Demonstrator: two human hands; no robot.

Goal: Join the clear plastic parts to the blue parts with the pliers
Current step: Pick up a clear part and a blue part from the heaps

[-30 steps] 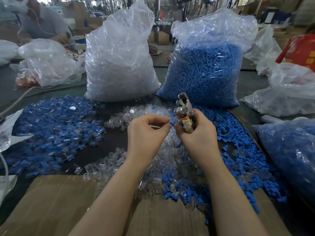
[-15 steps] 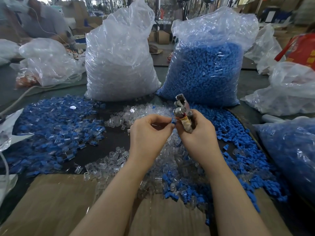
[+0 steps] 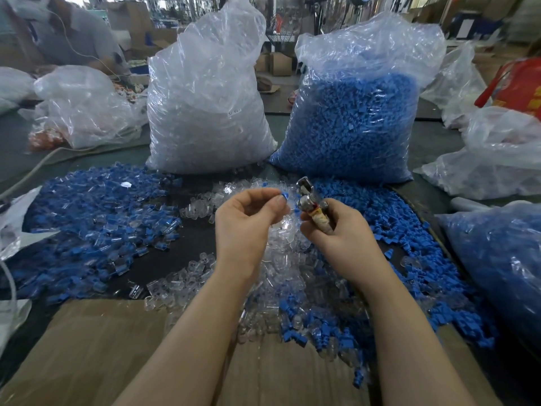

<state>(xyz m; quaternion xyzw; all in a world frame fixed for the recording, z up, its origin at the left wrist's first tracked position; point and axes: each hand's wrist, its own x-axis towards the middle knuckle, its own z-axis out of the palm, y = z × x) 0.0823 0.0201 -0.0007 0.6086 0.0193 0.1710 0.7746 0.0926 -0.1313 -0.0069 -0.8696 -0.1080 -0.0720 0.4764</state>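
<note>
My left hand (image 3: 248, 227) pinches a small blue part (image 3: 283, 196) with a clear piece between thumb and forefinger, raised over the table. My right hand (image 3: 342, 238) grips the pliers (image 3: 311, 205) by their taped handle, metal jaws pointing up, just right of the blue part and apart from it. Under both hands lies a heap of loose clear plastic parts (image 3: 278, 259). Loose blue parts (image 3: 409, 235) spread to the right. A pile of joined blue-and-clear pieces (image 3: 93, 224) lies at the left.
A tall bag of clear parts (image 3: 205, 106) and a bag of blue parts (image 3: 357, 118) stand behind the heaps. Another blue-filled bag (image 3: 503, 259) sits at the right edge. Cardboard (image 3: 102, 353) covers the near table. A person (image 3: 67, 33) works at the far left.
My hands have drawn apart: the left moved slightly left and up with the blue part, and the right with the pliers shifted right and tilted.
</note>
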